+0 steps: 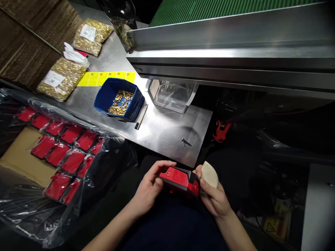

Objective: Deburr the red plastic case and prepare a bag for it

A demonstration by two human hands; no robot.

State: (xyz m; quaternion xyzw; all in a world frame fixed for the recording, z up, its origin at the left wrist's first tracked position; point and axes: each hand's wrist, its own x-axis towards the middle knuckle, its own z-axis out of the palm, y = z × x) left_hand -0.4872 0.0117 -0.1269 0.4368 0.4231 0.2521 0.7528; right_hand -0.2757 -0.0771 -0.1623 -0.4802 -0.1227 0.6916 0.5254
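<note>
Low in the middle of the view, both of my hands hold one red and black plastic part (180, 180) over my lap. My left hand (149, 186) wraps its left end, thumb on top. My right hand (213, 195) grips the part's right end, and a pale cream piece (209, 173) sticks up beside its fingers. I cannot tell what that pale piece is. A blue bin (104, 99) holding small brass pieces (120, 102) stands on the steel table (167, 134) just beyond my hands.
A cardboard box lined with clear plastic (21, 157) at left holds several red parts (57, 153). Bags of brass pieces (61, 78) and yellow labels (104, 77) lie at the back left. A clear plastic hopper (171, 96) sits under a steel conveyor frame (235, 52). A red tool (221, 129) hangs right of the table.
</note>
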